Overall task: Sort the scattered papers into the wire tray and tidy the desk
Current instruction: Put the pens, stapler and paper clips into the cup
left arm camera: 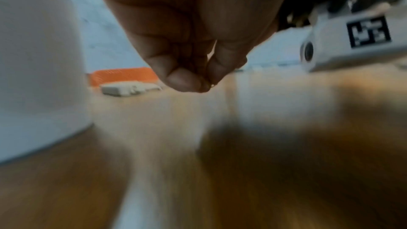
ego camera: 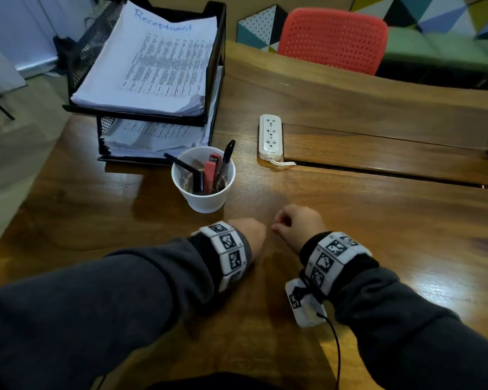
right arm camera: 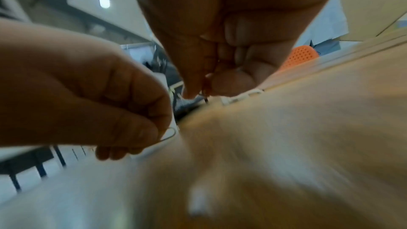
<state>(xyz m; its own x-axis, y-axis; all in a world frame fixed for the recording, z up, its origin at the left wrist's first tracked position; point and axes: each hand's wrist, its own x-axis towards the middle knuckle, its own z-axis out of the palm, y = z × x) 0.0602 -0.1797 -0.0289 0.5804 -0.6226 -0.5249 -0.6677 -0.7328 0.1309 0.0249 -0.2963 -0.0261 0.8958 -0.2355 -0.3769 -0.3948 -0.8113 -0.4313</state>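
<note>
Wooden desk [ego camera: 350, 220] looks tidy, papers [ego camera: 152, 60] already stacked in the wire tray [ego camera: 219, 52]. Left hand [right arm camera: 88, 97] pinches a paper clip [right arm camera: 169, 135], right hand [ego camera: 296, 223] pinches something tiny too. Guessing both go into the cup [ego camera: 203, 181] next.

one wire tray [ego camera: 217, 66] with two tiers, each holding one stack of papers [ego camera: 152, 66]. one white cup [ego camera: 203, 190] of pens. one power strip [ego camera: 270, 136] with three sockets. one red chair [ego camera: 333, 40]. two hands: left hand [ego camera: 248, 235], right hand [ego camera: 299, 223]. one table [ego camera: 378, 220].
</note>
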